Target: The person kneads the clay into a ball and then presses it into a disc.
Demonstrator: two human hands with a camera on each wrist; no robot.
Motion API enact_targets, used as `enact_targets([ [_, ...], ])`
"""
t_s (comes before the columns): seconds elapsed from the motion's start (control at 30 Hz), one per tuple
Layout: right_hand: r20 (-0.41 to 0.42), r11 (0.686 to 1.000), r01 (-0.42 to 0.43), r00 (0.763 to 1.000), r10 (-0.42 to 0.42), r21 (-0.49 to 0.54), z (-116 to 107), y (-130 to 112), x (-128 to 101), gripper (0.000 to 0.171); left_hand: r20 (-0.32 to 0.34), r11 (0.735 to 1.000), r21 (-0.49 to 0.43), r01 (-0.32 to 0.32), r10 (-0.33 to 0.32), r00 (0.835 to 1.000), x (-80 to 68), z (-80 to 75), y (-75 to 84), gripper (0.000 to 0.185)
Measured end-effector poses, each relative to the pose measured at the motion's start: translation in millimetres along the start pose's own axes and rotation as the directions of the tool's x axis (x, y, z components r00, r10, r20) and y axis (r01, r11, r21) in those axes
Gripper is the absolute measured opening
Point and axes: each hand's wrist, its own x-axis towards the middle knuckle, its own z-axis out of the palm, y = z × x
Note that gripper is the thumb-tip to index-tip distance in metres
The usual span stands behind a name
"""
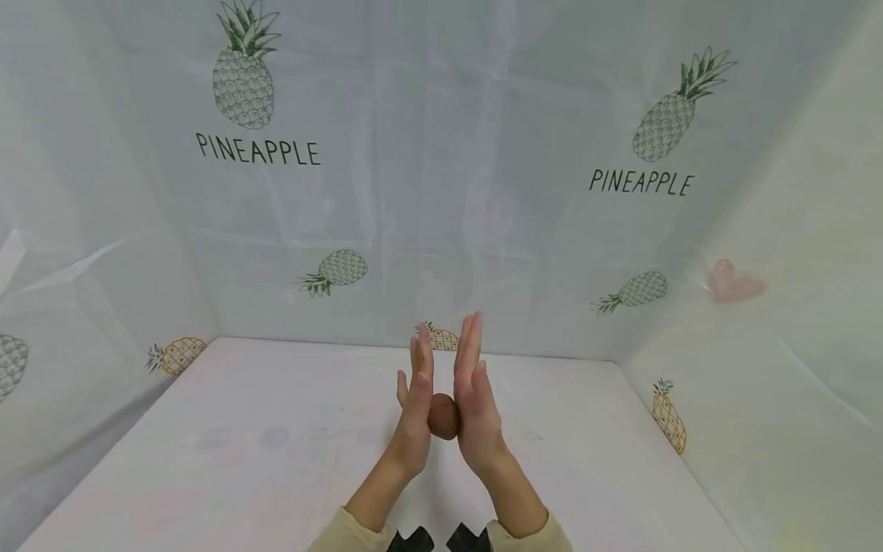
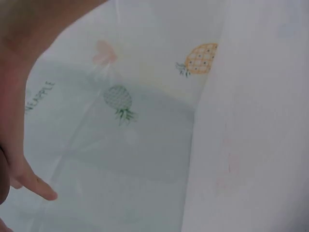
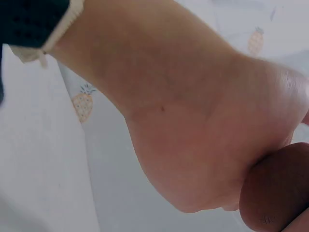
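Nearest the viewer, two beige sleeves (image 1: 345, 533) frame the forearms, each wrist carrying a dark camera mount (image 1: 410, 541). Above them the left hand (image 1: 416, 410) and right hand (image 1: 474, 406) stand upright, palms facing each other, fingers straight and pointing away from the body. Between the palms sits a small brown ball (image 1: 444, 416) — pressed from both sides at the level of the palm heels, well below the fingertips, which stay slightly apart. No finger curls round it; flat palms alone carry it. The right wrist view shows the ball (image 3: 277, 191) bedded against the base of the right palm (image 3: 193, 130), its surface smooth and reddish brown. The left wrist view catches only an edge of the left hand (image 2: 19, 164); the ball cannot be made out there. Hands and ball are raised above the white table (image 1: 276, 460). Beyond, a pale curtain (image 1: 441, 153) printed with pineapples — and the word PINEAPPLE — encloses the table on three sides.
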Motion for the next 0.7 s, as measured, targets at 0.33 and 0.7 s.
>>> enact_targets([
  [0.33,-0.06,0.999,-0.031,0.998,0.031,-0.006,-13.7,7.8,2.5,0.062,0.064,0.996,-0.013,-0.084,0.085,0.994,-6.1,9.5,14.0,0.061],
  [0.7,0.039,0.979,-0.173,0.985,0.17,0.104,8.1,29.1,4.0,0.068,-0.058,0.99,0.046,-0.133,0.135,0.989,-0.8,-12.3,27.1,0.07],
])
